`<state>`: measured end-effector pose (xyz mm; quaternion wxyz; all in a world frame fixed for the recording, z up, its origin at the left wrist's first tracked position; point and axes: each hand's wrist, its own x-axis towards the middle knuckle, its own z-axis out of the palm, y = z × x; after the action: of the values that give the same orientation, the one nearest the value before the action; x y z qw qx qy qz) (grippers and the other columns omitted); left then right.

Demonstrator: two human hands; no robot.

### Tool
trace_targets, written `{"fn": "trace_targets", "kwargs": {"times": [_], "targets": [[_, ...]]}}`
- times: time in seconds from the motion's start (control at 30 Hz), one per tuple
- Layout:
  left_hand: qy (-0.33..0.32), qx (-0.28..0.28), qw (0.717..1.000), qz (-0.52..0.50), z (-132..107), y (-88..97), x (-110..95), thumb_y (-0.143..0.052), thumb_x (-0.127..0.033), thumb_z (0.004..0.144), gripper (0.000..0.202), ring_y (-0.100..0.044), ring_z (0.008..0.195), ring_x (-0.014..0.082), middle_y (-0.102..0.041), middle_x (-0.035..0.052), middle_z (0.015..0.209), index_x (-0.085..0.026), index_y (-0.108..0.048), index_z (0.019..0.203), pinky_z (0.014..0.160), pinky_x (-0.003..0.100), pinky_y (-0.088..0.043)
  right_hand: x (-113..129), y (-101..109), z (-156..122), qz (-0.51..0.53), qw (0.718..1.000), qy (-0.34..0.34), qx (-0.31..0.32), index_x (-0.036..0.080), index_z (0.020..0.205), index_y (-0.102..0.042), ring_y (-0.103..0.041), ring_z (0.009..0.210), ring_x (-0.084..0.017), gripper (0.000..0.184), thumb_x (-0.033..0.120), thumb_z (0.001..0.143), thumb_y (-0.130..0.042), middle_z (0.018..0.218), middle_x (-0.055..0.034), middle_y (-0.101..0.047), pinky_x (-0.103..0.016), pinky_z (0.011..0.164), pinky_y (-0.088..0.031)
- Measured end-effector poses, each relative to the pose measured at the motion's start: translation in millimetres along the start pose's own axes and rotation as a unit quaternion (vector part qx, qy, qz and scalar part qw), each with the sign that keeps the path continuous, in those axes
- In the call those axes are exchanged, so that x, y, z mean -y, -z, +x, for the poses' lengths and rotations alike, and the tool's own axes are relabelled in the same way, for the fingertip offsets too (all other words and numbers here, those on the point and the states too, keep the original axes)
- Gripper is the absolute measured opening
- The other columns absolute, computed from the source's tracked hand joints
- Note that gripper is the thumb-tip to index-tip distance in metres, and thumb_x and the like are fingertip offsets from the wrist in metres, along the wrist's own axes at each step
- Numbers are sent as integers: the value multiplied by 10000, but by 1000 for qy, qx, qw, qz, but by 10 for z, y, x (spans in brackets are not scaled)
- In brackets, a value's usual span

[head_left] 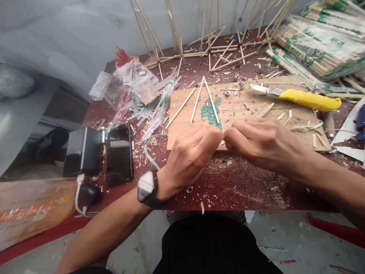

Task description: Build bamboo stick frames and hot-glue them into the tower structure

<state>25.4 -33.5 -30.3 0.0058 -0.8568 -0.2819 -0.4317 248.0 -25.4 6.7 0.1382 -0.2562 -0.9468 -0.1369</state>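
Observation:
My left hand, with a watch on its wrist, is closed in a fist over the near edge of the wooden board. Knuckle to knuckle with it, my right hand is closed too. What the fingers hold, if anything, is hidden behind the backs of the hands. Beyond the left hand, two chopsticks meet at a point on the board, with another chopstick to their left. A small wooden-handled tool shows just beyond my right hand; whether that hand touches it is unclear.
A yellow utility knife lies at the board's right with its blade out. Stick frames stand at the back. Packs of chopsticks fill the back right. Plastic wrappers, a phone and a black box are left.

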Motion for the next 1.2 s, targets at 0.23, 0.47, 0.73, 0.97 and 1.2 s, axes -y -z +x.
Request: {"fn": "trace_targets", "kwargs": {"times": [0.23, 0.47, 0.73, 0.97, 1.2], "targets": [[30, 3, 999, 28, -23, -13, -96, -554, -86, 1084, 197, -643, 709, 125, -680, -25, 802, -220, -519, 944, 627, 278, -507, 98, -145, -48, -66, 994, -10, -81, 217, 710, -508, -371, 534, -138, 384, 1, 1027, -476, 607, 24, -441, -302, 536, -308], [76, -21, 997, -2, -22, -21, -134, -628, -14, 986, 241, -628, 636, 108, -637, -52, 774, -235, -534, 971, 549, 249, -505, 136, -146, -57, -72, 993, -36, -85, 221, 727, -507, -344, 539, -140, 413, 126, 1122, -429, 608, 23, -448, -310, 541, -296], [81, 9, 992, -92, -18, 29, -7, -655, -78, 1026, 225, -716, 727, 130, -709, -25, 877, -246, -567, 1147, 609, 245, -615, -55, -79, -39, 49, 997, 15, -62, 182, 875, -575, -447, 612, -140, 322, 89, 1117, -383, 736, -13, -554, -297, 594, -384], [50, 30, 982, -180, 8, 63, 41, -681, -44, 999, 247, -721, 768, 113, -682, -35, 893, -239, -541, 1059, 659, 241, -631, -82, -156, -118, 254, 964, -27, -76, 235, 907, -479, -406, 584, -122, 246, 126, 1105, -380, 720, 20, -490, -275, 532, -333], [110, 61, 932, -339, -30, 61, 50, -643, -11, 1013, 313, -776, 838, 129, -730, -27, 985, -268, -468, 1047, 696, 288, -674, -96, -58, -97, 367, 928, -6, -62, 225, 921, -467, -446, 608, -88, 231, 176, 1142, -423, 747, 34, -512, -235, 557, -349]]}}
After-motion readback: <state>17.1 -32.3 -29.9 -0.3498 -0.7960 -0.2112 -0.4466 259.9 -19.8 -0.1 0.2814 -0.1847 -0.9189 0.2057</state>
